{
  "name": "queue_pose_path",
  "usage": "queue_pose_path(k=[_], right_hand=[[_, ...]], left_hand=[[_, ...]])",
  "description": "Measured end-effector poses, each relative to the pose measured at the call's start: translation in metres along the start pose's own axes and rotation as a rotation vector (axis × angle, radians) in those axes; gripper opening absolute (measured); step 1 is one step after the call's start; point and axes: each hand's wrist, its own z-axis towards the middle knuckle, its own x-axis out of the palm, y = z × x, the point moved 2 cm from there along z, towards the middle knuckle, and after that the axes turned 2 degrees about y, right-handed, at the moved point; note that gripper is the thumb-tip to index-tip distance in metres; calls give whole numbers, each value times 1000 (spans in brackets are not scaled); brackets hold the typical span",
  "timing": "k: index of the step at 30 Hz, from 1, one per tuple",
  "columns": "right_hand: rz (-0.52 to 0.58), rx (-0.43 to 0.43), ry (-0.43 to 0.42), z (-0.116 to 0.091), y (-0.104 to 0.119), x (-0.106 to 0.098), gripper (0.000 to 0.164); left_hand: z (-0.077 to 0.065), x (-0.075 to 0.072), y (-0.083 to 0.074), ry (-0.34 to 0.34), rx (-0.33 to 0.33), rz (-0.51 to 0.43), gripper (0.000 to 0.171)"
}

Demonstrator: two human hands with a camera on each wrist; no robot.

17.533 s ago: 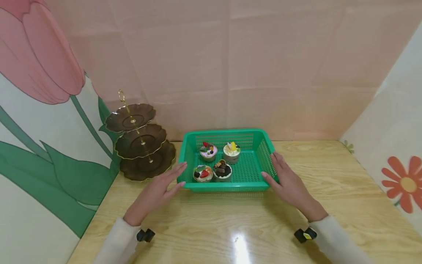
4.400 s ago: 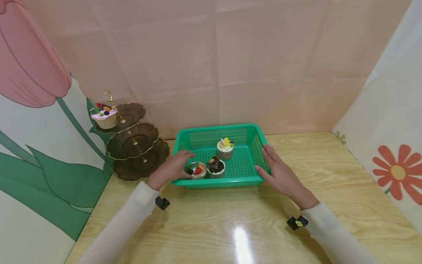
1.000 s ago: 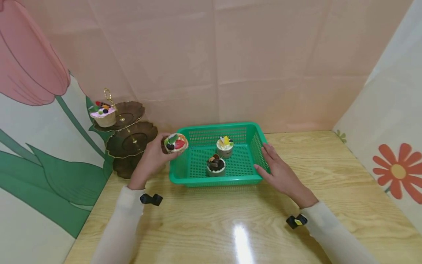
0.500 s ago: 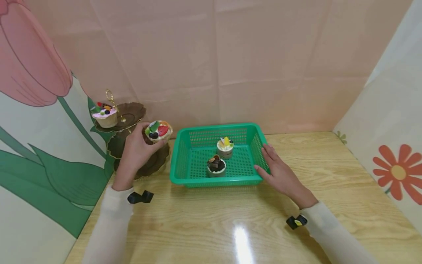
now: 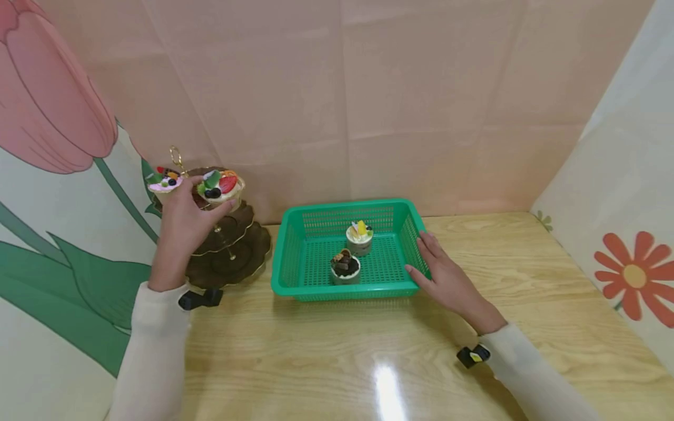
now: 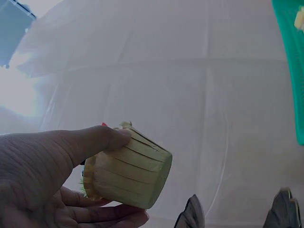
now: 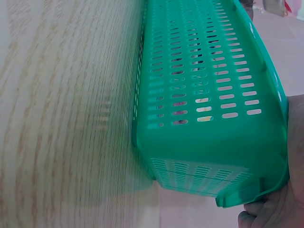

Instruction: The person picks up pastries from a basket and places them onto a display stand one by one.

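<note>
My left hand [image 5: 184, 225] pinches a fruit-topped cupcake [image 5: 223, 187] between thumb and fingers, over the three-tier brown stand [image 5: 231, 257]. Its pale pleated cup [image 6: 130, 171] shows in the left wrist view. A pink-topped cupcake [image 5: 164, 182] sits on the stand's top tier, partly behind this hand. At the right end of a green basket [image 5: 347, 289], my right hand [image 5: 450, 278] rests on the rim with fingers extended. Inside the basket stand a chocolate cupcake [image 5: 345, 266] and a cream cupcake with yellow fruit [image 5: 360, 238].
Everything stands on a wooden table [image 5: 310, 351] against a pink backdrop [image 5: 411, 105]. Flower-printed panels close both sides, with the stand near the left panel [image 5: 58, 327]. The stand's gold ring handle [image 5: 176, 156] rises beside the pink-topped cupcake.
The pink-topped cupcake went from basket to top tier earlier. My left hand has since lifted the fruit-topped cupcake out and carried it left and up to the stand. The right hand stays put.
</note>
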Motion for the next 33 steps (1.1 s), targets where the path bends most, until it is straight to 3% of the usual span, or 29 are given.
queue_pose_path(k=[12,22,33], right_hand=[[9,-7,23,0,0,-1,81],[9,-6,20,1,-1,0,81],[18,-7,10,-1,0,0,81]], left_hand=[[19,-10,20,-107,-110,38,78],[28,0,30,-152,-197,61,80],[35,8,29,-228,-180,129,69]])
